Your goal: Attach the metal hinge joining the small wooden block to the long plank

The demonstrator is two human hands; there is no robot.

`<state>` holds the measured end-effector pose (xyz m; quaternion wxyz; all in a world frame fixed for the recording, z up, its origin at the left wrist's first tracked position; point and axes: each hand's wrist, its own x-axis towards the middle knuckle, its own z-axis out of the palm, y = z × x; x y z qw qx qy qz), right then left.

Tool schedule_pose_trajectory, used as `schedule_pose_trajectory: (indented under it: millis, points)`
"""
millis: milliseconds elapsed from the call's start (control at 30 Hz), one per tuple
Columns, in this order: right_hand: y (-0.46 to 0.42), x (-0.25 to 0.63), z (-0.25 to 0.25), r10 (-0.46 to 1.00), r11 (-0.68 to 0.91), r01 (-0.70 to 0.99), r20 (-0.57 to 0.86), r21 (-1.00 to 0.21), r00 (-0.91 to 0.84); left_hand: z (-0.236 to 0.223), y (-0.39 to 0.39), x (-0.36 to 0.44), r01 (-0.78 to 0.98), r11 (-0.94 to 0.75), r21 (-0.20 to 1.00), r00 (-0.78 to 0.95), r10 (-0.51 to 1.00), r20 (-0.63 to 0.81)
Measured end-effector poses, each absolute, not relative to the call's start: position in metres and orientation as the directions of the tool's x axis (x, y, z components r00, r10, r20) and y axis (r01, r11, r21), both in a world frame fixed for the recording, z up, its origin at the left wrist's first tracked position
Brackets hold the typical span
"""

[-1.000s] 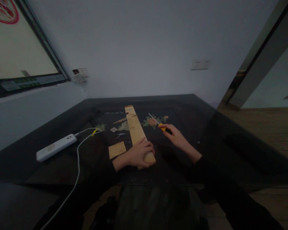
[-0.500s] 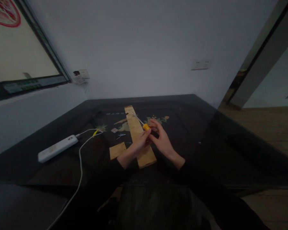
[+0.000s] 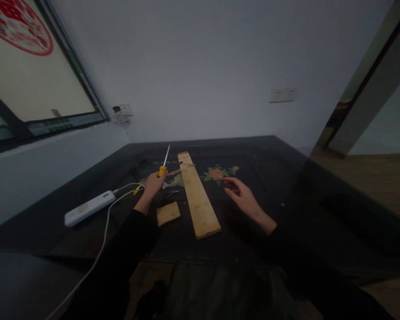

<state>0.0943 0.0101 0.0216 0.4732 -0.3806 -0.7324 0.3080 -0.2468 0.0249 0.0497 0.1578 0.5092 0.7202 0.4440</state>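
My left hand (image 3: pixel 154 186) is closed around the yellow handle of a screwdriver (image 3: pixel 163 170), whose metal shaft points up and away from me. To the right, my right hand (image 3: pixel 244 197) hovers over the dark table with fingers apart and nothing seen in them. Between the hands lies a long wooden board (image 3: pixel 200 200), running away from me. A small square wooden piece (image 3: pixel 168 213) rests left of the board's near end. Just beyond it are a few thin metal screws or nails (image 3: pixel 172 193), too small to tell. A small patterned item (image 3: pixel 165 185) is partly hidden by my left hand.
A white power strip (image 3: pixel 90 208) lies on the left of the dark table (image 3: pixel 270 164), with its white cable (image 3: pixel 106 231) running off the near edge. A yellow tag (image 3: pixel 137 190) hangs on the cable. A wall with sockets (image 3: pixel 282 94) stands behind the table.
My hands have moved apart from over the board. The screwdriver, held between both hands before, has gone left in my left hand alone; my right hand has let go and moved right.
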Motion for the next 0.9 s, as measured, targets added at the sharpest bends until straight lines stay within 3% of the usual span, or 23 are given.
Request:
schedule_pose_trajectory:
  millis: [133, 333, 567, 900]
  points:
    - [0.017, 0.104, 0.012, 0.860, 0.501, 0.308, 0.425, -0.809, -0.283, 0.028, 0.024, -0.271, 0.721, 0.214, 0.659, -0.427, 0.886, 0.178]
    - [0.015, 0.101, 0.011, 0.846, 0.522, 0.325, 0.430, -0.789, -0.316, 0.005, 0.031, -0.264, 0.827, 0.225, 0.515, -0.326, 0.938, 0.114]
    - [0.014, 0.101, 0.010, 0.829, 0.546, 0.338, 0.436, -0.767, -0.349, 0.004, 0.042, -0.262, 0.874, 0.192, 0.446, -0.278, 0.951, 0.136]
    - [0.016, 0.101, 0.008, 0.824, 0.555, 0.358, 0.435, -0.751, -0.364, 0.009, 0.059, -0.283, 0.877, 0.359, 0.319, -0.416, 0.899, 0.133]
